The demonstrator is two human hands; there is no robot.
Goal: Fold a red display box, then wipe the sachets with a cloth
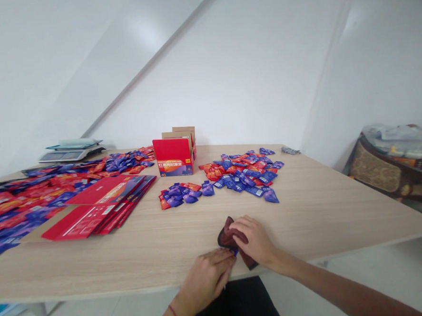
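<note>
Near the front edge of the table, my right hand grips a bunched dark brown cloth with a black border. Just left of it, my left hand has its fingers pressed together over a small blue sachet. Only a corner of that sachet shows; fingers and cloth cover the rest. Ahead of my hands lie a small cluster of blue and red sachets and a larger loose pile of the same sachets.
A red printed box stands with its flaps up at the back. Flattened red cartons are stacked at the left, beside a wide heap of sachets. Behind them is a scale. A patterned chair holding plastic bags stands right of the table.
</note>
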